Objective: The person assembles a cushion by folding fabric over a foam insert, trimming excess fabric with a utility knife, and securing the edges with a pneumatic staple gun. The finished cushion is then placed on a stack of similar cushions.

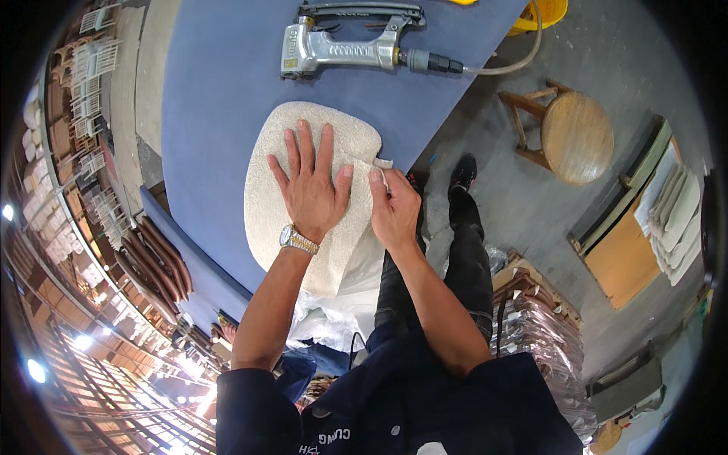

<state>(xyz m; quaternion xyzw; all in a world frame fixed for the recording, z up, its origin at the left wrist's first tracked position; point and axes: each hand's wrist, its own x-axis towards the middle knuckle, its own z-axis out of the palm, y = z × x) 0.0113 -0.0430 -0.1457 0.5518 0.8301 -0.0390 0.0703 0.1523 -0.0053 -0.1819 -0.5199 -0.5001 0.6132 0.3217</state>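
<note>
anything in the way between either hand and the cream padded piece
Nothing visible. The left hand lies flat on the cream padded piece, and the right hand's fingers pinch its right edge. The nearest tool, a silver air-powered gun, lies beyond its far edge on the blue table, apart from it.

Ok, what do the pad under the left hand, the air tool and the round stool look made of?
Pad: apparently cream fabric, nubby and matte; filling hidden. Air tool: probably cast metal, silvery with bright highlights. Stool: likely wood, brown, faintly glossy, streaked like grain.
</note>
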